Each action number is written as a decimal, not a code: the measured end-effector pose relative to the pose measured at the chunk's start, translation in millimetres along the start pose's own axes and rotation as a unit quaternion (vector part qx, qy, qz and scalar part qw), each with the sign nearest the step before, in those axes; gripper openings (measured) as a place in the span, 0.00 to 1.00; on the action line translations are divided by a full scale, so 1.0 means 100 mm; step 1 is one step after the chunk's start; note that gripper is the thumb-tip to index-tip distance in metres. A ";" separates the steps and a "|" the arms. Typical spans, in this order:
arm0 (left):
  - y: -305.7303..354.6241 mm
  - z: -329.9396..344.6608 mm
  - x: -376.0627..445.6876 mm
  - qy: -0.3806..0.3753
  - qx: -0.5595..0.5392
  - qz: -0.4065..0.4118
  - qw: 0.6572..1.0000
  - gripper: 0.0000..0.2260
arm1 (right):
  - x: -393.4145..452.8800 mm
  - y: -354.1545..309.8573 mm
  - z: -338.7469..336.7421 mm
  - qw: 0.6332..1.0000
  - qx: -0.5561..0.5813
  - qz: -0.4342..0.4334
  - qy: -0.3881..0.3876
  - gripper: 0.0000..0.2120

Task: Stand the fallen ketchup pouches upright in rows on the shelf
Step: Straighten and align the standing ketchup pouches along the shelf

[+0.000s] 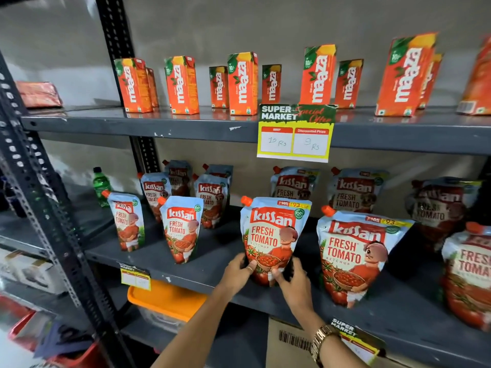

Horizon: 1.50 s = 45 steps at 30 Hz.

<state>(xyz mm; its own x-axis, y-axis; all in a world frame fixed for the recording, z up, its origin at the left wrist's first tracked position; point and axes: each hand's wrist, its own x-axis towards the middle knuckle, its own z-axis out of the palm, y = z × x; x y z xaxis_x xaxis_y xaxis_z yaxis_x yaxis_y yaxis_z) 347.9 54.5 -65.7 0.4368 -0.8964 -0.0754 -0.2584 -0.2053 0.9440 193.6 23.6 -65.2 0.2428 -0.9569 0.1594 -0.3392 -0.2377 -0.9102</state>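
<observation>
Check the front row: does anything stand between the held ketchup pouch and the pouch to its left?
No. In the head view, only bare shelf separates the held ketchup pouch from the left pouch.

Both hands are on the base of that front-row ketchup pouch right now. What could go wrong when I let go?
1. Both hands, left hand and right hand, grip only the bottom of the held pouch; its tall top may flop over on release.
2. It stands near the front edge of the shelf, so a forward tip could send it off.
3. The neighbouring pouch stands close on the right; a sideways lean might knock it.
</observation>
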 end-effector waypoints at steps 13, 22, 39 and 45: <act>0.11 0.24 -0.08 -0.018 0.008 -0.005 1.000 0.13 | -0.03 0.11 -0.26 1.000 0.002 0.008 0.010 0.23; 0.15 0.22 -0.09 -0.034 0.036 -0.023 0.999 0.13 | -0.07 0.14 -0.32 0.999 -0.012 0.040 0.030 0.25; 0.68 0.63 -0.47 0.241 -0.092 0.062 0.964 0.06 | -0.20 0.20 -0.99 0.957 -0.064 -0.076 0.272 0.04; 0.75 0.99 -0.51 0.112 -0.167 0.051 0.978 0.14 | -0.14 0.34 -1.28 0.949 -0.035 -0.067 0.307 0.08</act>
<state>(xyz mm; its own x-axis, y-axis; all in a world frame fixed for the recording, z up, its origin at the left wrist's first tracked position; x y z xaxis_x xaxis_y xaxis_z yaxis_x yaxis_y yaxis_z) 221.4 45.5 -23.0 0.6110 -0.7892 0.0618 -0.0311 0.0541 0.9981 62.5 7.8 -49.4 -0.2808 -0.8288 0.4840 -0.4076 -0.3535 -0.8419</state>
